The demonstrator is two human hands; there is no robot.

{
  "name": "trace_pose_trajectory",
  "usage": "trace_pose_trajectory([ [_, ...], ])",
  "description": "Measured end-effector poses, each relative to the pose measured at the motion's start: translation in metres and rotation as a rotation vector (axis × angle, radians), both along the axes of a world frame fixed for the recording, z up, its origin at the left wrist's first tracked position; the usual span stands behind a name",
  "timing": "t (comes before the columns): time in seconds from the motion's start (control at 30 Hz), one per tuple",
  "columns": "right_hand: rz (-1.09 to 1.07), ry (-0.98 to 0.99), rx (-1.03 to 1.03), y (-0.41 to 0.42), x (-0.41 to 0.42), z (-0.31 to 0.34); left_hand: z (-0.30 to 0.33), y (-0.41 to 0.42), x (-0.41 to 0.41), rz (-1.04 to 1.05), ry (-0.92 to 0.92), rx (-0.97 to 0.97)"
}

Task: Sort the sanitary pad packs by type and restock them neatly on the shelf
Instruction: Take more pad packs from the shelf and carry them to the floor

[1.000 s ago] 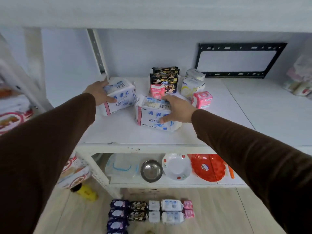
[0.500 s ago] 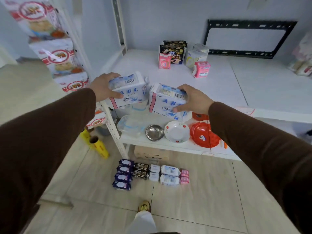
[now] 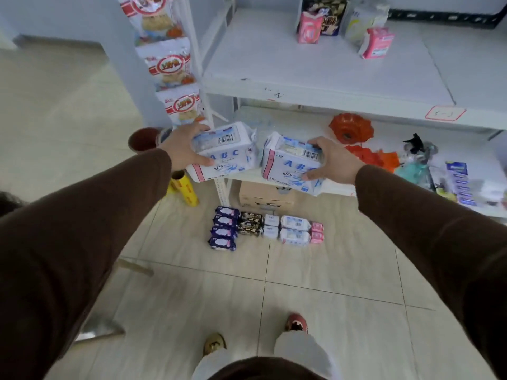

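Above floor [image 3: 192, 283], packs [image 3: 223, 152] in hands [image 3: 182, 149].

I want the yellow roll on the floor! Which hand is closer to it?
Left. The left hand, gripping a white ABC pack, is just above the yellow roll. The right hand, holding the other ABC pack, is farther off to the right.

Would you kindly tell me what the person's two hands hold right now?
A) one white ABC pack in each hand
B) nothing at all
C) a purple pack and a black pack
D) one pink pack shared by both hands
A: the left hand grips one white ABC pack, the right hand another.
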State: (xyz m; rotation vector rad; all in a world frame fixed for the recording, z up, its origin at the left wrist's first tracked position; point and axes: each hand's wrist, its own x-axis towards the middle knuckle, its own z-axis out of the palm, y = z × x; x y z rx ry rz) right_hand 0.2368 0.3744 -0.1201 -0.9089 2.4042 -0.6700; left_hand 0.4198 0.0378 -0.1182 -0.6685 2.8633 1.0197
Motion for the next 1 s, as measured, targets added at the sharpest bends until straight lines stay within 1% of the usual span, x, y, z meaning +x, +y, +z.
trace_pose_trajectory([
  [0.17,-0.071,-0.067,0.073,-0.012,0.061,-0.055,-0.054,-0.02,0.052,-0.05,-0.092,0.025],
  [0.3,-0.138,-0.071,0.147,-0.006,0.091,-0.108,-0.1,-0.017,0.078,-0.104,-0.182,-0.021],
  [0.47,-0.165,-0.054,0.254,0.017,0.107,-0.172,-0.165,0.006,0.093,-0.158,-0.268,0.062],
  [0.57,-0.189,-0.068,0.329,0.035,0.106,-0.209,-0.206,0.036,0.093,-0.199,-0.313,0.109],
  [0.73,-0.199,-0.108,0.408,0.069,0.086,-0.269,-0.275,0.097,0.082,-0.303,-0.384,0.09],
  [1.0,-0.227,-0.19,0.431,0.122,0.034,-0.382,-0.392,0.204,0.045,-0.34,-0.485,0.107],
])
